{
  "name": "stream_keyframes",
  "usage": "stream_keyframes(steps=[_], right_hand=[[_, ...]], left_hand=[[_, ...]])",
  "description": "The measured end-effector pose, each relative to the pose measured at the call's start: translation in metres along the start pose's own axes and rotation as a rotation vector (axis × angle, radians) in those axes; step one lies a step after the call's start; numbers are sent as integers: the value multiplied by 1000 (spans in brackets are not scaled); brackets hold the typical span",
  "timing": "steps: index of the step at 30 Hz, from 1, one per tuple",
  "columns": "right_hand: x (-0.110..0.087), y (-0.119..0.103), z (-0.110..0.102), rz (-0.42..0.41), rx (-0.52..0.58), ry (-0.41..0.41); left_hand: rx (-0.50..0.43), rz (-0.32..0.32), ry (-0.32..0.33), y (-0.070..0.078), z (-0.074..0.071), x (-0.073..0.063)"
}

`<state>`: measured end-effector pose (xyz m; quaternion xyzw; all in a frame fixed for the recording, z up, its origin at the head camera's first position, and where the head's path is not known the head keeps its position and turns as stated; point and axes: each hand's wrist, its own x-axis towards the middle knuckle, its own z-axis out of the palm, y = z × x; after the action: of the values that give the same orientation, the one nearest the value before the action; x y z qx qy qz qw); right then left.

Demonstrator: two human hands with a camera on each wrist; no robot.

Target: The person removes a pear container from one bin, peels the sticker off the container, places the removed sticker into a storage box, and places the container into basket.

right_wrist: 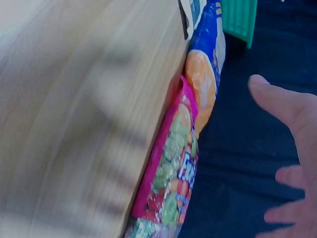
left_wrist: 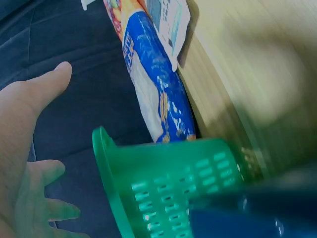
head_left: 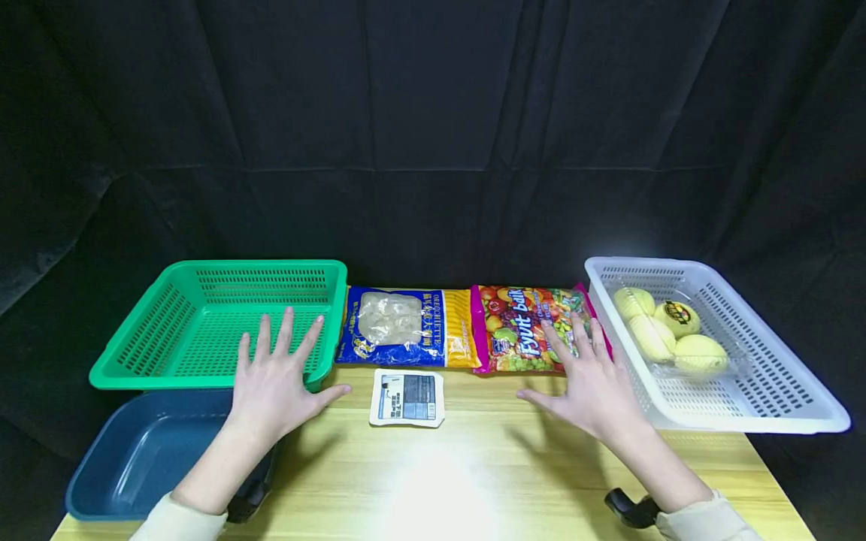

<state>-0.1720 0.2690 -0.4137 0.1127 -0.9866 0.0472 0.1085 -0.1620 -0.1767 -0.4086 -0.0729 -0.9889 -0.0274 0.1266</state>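
My left hand (head_left: 274,394) hovers with spread fingers in front of the green basket (head_left: 264,308), holding nothing. On the other side, my right hand (head_left: 595,391) is held above the table, fingers splayed, close to the pink candy bag (head_left: 528,330) printed "Fyuit balk". Left of that bag lies a blue and yellow orecchiette pasta bag (head_left: 406,328). A small white packet with a printed label (head_left: 408,398) rests flat on the table between the hands. Both wrist views show the thumbs and fingers apart from the bags, with no object in them.
A white basket (head_left: 744,353) at the right contains several pale yellow round fruits (head_left: 651,338) in clear wrap. A dark blue basin (head_left: 142,451) sits at the left front, partly behind my left forearm. Black cloth (head_left: 433,135) hangs behind the wooden table (head_left: 338,481).
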Motion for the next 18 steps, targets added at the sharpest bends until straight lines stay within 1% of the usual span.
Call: stream_keyframes(steps=[3, 5, 10, 14, 18], right_hand=[[-1, 5, -2, -32, 46, 16], [-4, 10, -5, -56, 80, 44], [-12, 22, -12, -86, 152, 137], [-19, 31, -18, -81, 186, 185], [-25, 42, -27, -38, 208, 209]], left_hand=[[-32, 28, 30, 8, 2, 0], [-63, 50, 43, 16, 3, 0], [-203, 103, 58, 41, 5, -1], [-333, 121, 48, 59, 8, 1], [-441, 143, 48, 77, 11, 5]])
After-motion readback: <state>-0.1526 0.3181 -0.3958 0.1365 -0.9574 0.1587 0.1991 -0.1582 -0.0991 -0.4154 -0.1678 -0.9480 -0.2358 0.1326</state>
